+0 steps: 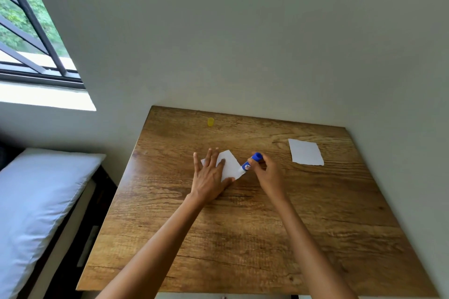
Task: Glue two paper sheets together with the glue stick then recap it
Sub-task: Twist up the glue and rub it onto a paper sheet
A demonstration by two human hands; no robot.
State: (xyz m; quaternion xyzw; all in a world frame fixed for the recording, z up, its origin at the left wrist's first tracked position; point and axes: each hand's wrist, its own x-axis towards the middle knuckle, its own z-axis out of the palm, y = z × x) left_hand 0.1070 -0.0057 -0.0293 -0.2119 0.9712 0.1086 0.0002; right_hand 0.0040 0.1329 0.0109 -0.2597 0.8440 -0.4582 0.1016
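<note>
A small white paper sheet (230, 164) lies near the middle of the wooden table (243, 238). My left hand (209, 175) lies flat on its left part, fingers spread, pinning it down. My right hand (267, 172) grips a blue glue stick (251, 161), tilted, its white tip touching the sheet's right edge. A second white sheet (305, 152) lies flat at the table's right rear, apart from both hands. The yellow cap (210, 121) stands alone near the table's back edge.
The table stands against a plain wall at the back and right. A bed with a white pillow (36, 201) is on the left, below a barred window (31, 31).
</note>
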